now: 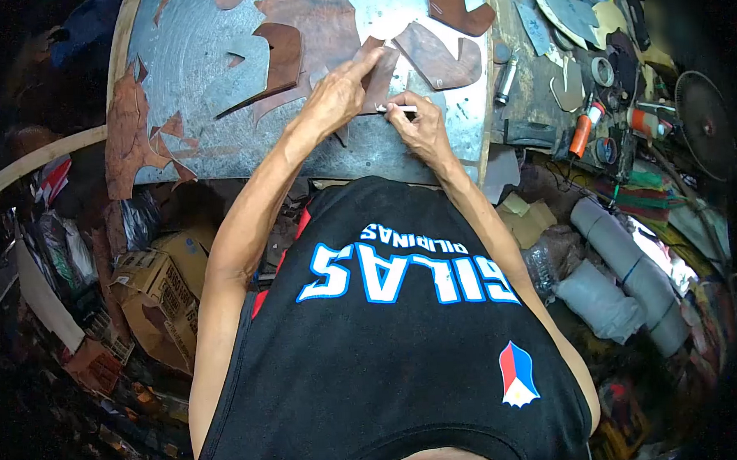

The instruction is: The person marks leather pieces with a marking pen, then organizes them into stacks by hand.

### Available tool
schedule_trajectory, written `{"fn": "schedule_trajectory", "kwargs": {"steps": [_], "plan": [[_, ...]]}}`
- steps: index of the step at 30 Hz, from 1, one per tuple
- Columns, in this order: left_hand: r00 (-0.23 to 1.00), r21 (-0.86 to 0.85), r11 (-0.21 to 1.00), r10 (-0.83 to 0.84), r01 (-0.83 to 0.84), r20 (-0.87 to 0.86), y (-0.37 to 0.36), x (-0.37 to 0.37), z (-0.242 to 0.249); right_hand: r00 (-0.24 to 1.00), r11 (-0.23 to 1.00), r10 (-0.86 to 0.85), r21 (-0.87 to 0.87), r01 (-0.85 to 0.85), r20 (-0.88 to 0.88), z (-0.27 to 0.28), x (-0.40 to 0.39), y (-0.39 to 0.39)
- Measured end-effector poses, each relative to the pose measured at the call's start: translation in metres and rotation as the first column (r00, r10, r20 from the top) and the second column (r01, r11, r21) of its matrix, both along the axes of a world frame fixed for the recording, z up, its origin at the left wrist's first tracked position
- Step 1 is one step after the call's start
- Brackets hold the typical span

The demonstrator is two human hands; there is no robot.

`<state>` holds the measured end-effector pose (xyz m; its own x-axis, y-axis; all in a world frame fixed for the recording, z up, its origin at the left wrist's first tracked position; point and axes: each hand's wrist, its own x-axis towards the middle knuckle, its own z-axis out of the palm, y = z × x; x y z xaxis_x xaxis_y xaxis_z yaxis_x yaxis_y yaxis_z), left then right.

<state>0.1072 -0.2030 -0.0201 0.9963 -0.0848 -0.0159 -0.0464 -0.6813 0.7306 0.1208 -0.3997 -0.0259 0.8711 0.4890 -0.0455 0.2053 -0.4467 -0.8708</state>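
My left hand [336, 98] presses down on a brown leather piece [378, 77], its index finger stretched out along it and no object visible in the hand. At the near edge of that piece, my right hand [420, 127] pinches a slim white pen [406, 108], its tip pointing left at the leather. Just right of the fingers lies another cut leather piece [441, 56] with a curved outline. A larger irregular sheet of leather [327, 26] is spread beyond my left hand.
The metal work surface [189, 65] also bears a darker leather piece [284, 57], leather scraps [130, 129] at the left and a dark brown piece [457, 4] at the far right. Tape [602, 72], an orange-handled tool [581, 134] and a fan [703, 125] stand to the right.
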Motion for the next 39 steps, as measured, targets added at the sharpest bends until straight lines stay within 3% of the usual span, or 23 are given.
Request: {"fn": "schedule_trajectory", "kwargs": {"steps": [2,5,9,11,12,16,18,31,36,39], "plan": [[0.995,0.033,0.998,-0.065,0.062,0.082,-0.002,-0.005,0.005,0.991,0.983,-0.113,0.137,0.121,-0.066,-0.010,-0.002,0.003],[0.996,0.094,0.993,-0.060,0.066,-0.061,-0.006,-0.005,0.003,0.995,0.995,-0.073,0.063,0.077,-0.072,-0.011,0.000,0.000],[1.000,0.050,0.999,-0.001,0.001,-0.007,-0.010,-0.007,0.007,0.994,0.993,-0.103,0.062,0.101,0.024,-0.006,0.001,0.002],[1.000,0.059,0.998,-0.004,0.006,-0.031,-0.011,-0.006,0.012,0.982,0.981,-0.011,0.190,0.048,-0.190,-0.006,0.004,-0.003],[1.000,0.060,0.998,-0.015,0.016,-0.028,-0.014,-0.005,0.014,0.946,0.965,-0.024,0.241,0.107,-0.322,0.007,0.003,-0.007],[0.999,0.187,0.981,0.044,-0.044,0.007,-0.029,-0.006,0.017,0.891,0.889,-0.135,0.344,0.302,-0.433,0.012,0.011,-0.017],[0.996,0.269,0.960,0.083,-0.073,-0.024,-0.037,-0.005,0.014,0.895,0.884,-0.125,0.361,0.296,-0.428,0.011,0.011,-0.018],[0.994,0.228,0.968,0.099,-0.108,0.050,-0.035,-0.001,0.013,0.909,0.845,-0.100,0.447,0.292,-0.405,0.005,0.009,-0.018],[0.993,0.243,0.969,-0.015,0.042,-0.114,-0.023,0.002,0.019,0.905,0.860,-0.090,0.426,0.281,-0.416,0.005,0.011,-0.020],[0.991,0.228,0.971,-0.040,0.068,-0.125,-0.020,0.003,0.020,0.906,0.864,-0.090,0.420,0.277,-0.413,0.005,0.010,-0.021]]}}
